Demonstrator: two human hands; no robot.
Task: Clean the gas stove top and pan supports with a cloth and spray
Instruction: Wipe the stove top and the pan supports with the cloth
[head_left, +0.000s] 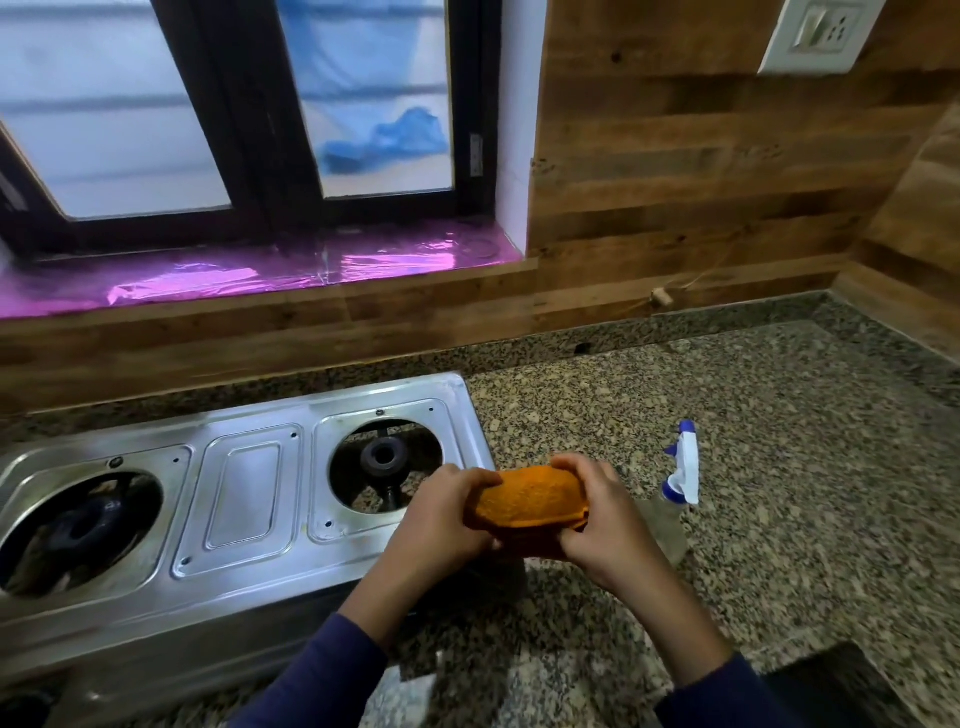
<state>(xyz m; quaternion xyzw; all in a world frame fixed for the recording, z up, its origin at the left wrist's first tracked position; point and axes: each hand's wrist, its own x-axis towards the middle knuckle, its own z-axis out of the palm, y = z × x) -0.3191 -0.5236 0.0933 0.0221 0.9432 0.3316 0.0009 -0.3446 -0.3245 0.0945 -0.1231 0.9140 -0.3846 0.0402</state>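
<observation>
A steel two-burner gas stove (244, 493) sits on the granite counter at the left, and no pan supports are on its two burner openings. A folded orange cloth (530, 501) is held above the stove's right front corner. My left hand (447, 519) grips its left end and my right hand (602, 525) grips its right end. A clear spray bottle with a white and blue trigger head (683, 467) stands just right of my right hand.
The granite counter (779, 441) stretches to the right and back to a wood-panel wall. A window with a shiny purple sill (260, 270) is behind the stove. A white switch plate (815, 31) is high on the wall.
</observation>
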